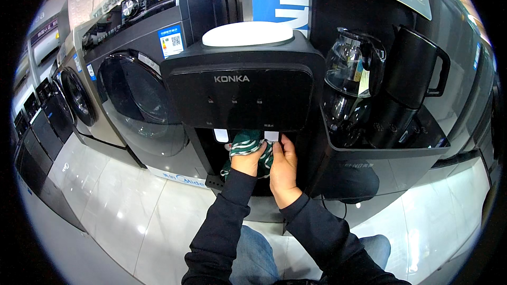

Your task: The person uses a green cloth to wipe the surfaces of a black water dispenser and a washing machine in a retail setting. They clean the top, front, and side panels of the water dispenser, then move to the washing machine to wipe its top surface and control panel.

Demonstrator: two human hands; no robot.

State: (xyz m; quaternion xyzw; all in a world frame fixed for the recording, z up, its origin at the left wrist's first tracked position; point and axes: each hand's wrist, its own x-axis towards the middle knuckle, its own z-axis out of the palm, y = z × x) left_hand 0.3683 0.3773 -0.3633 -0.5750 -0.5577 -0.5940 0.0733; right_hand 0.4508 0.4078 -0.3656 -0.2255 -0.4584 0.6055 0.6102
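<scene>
A black Konka water dispenser (pixel 241 95) stands upright before me, with a white round piece (pixel 247 33) on its top. Two pale dispensing levers show under its front panel, the left one (pixel 221 135) and the right one (pixel 271 136). My left hand (pixel 247 162) is inside the dispensing recess, holding a green cloth with white stripes (pixel 244 144); its fingers are largely hidden by the cloth. My right hand (pixel 284 166) is just to the right, its fingertips at the right lever and beside the cloth. Whether it grips the lever or cloth cannot be told.
On the right, a glass kettle (pixel 352 63) and a black kettle (pixel 414 67) stand on a black tea-bar cabinet (pixel 388 152). A dark front-loading washing machine (pixel 134 87) is close on the left, with more appliances beyond. A black cable (pixel 345 209) hangs below the cabinet.
</scene>
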